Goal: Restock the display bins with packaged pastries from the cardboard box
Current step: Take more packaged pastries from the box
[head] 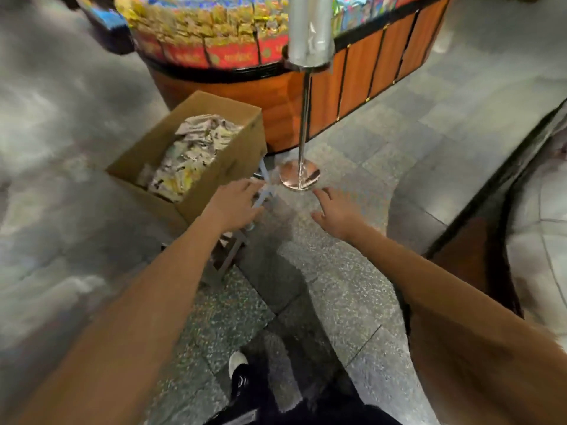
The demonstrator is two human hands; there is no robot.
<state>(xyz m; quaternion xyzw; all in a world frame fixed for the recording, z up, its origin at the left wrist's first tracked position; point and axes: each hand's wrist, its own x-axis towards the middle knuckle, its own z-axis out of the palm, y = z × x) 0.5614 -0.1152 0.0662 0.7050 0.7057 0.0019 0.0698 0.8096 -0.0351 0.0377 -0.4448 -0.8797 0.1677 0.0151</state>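
An open cardboard box (228, 154) stands on a low metal stand, left of centre, half full of packaged pastries (190, 151) in pale and yellow wrappers. Behind it rises a round wooden display (362, 75) whose bins (196, 29) hold many yellow packets. My left hand (234, 204) hovers at the box's near right corner, fingers spread, holding nothing. My right hand (334, 210) reaches forward over the floor to the right of the box, fingers apart and empty. The frame is blurred.
A metal pole (303, 124) with a round base (299, 177) stands just beyond my hands, carrying a roll of plastic bags (310, 26) on top. A dark-edged counter (491, 210) curves along the right. My shoe (239, 372) shows on the speckled floor.
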